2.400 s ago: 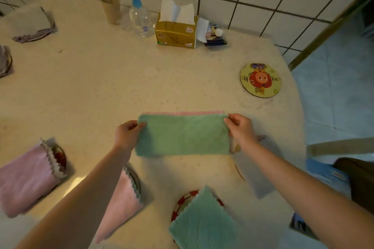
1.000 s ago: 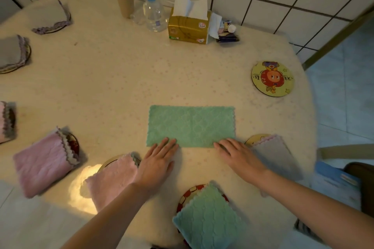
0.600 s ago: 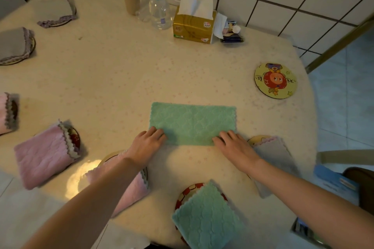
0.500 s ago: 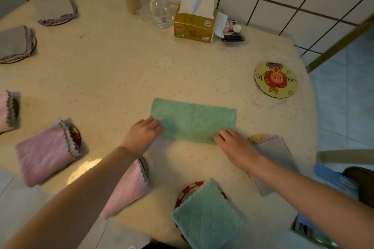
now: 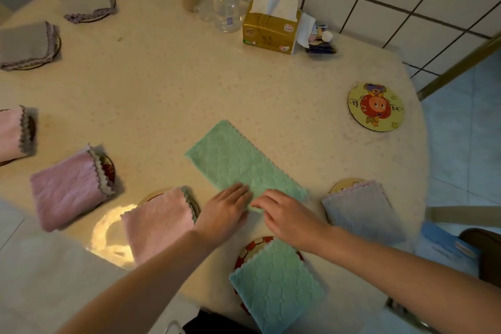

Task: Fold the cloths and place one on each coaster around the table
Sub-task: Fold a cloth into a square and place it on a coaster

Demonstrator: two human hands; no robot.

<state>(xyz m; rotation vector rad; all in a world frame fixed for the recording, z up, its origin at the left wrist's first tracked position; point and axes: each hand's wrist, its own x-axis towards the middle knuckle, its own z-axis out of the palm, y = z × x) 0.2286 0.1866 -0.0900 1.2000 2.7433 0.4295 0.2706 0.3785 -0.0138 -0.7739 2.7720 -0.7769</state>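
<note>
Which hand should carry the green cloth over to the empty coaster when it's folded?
Probably the right hand. The bare coaster lies on the table's right side, nearer that hand, and both hands already rest on the green cloth. The left hand would have to cross over.

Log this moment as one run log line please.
stage: folding | both hands, left hand and right hand, press half-folded green cloth | bare round cartoon coaster awaits

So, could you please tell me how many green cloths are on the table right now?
2. One green cloth lies half-folded mid-table, under both hands' fingertips. The other green cloth, folded square, sits on the coaster at the near edge. None seems hidden.
</note>
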